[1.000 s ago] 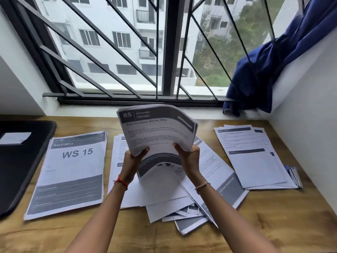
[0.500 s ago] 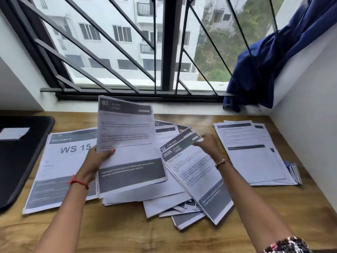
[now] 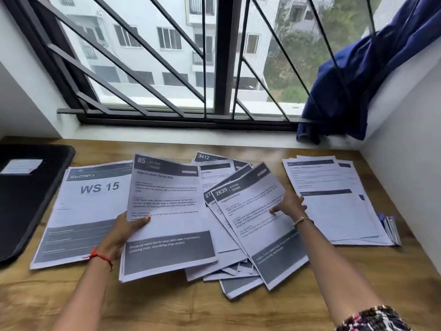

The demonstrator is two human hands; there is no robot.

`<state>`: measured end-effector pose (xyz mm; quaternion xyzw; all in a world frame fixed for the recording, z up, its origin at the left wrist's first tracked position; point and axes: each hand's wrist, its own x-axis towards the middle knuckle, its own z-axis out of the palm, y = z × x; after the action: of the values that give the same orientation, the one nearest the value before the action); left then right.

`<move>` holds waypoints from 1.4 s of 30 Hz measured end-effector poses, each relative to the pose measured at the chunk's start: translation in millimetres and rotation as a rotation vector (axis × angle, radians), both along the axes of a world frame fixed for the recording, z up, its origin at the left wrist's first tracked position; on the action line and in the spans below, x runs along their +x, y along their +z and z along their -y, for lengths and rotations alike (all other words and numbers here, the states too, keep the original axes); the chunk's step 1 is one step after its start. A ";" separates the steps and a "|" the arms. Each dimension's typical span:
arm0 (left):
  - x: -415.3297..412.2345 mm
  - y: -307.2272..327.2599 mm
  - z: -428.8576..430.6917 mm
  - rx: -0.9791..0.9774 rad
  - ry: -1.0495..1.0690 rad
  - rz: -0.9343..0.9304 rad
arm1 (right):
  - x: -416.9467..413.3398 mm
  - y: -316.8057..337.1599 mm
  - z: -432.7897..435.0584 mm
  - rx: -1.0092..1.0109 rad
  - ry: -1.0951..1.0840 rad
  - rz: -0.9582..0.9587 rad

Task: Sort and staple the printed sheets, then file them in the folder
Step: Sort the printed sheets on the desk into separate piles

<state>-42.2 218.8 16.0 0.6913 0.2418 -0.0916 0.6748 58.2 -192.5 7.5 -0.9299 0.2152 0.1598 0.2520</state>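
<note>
Left hand (image 3: pixel 124 231) pinches sheet 85 (image 3: pixel 167 211) above the loose pile (image 3: pixel 226 235) at mid-table (image 3: pixel 214 311), header readable for sorting, while right hand (image 3: pixel 290 205) pinches sheet 2639 (image 3: pixel 257 225) by its right edge, seemingly to draw it out.

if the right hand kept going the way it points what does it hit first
The right hand touches the 2639 sheet; going on, it probably meets the fanned sheets behind, near the 3412 sheet.

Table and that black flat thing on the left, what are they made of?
The table looks like wood or wood-look laminate: brown grain streaks, a soft sheen. The black folder seems plastic or faux leather, I can't tell which: matte black, rounded corner, raised border.
</note>
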 end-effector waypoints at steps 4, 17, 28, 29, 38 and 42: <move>-4.7 0.5 2.2 0.014 -0.002 0.013 | -1.5 2.3 -0.3 0.097 -0.044 0.063; -13.4 -4.4 3.2 0.016 0.009 0.007 | 6.2 8.7 -19.1 0.397 0.028 0.086; -13.0 -7.3 -4.6 -0.010 0.042 -0.017 | 39.7 56.0 -20.8 0.629 -0.403 0.562; -13.0 -7.6 -5.6 -0.014 0.038 -0.020 | 42.2 60.1 -19.9 0.724 -0.434 0.566; -6.0 -10.4 1.1 -0.096 -0.019 -0.052 | 14.0 45.8 -71.6 1.154 -0.246 0.373; 1.0 -9.0 12.7 -0.138 -0.012 -0.037 | 0.1 11.6 -107.7 1.063 -0.184 0.264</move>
<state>-41.2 206.2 7.1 0.6427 0.2430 -0.1250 0.7157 58.3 -84.8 19.1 -0.6643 0.1518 0.1057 0.7243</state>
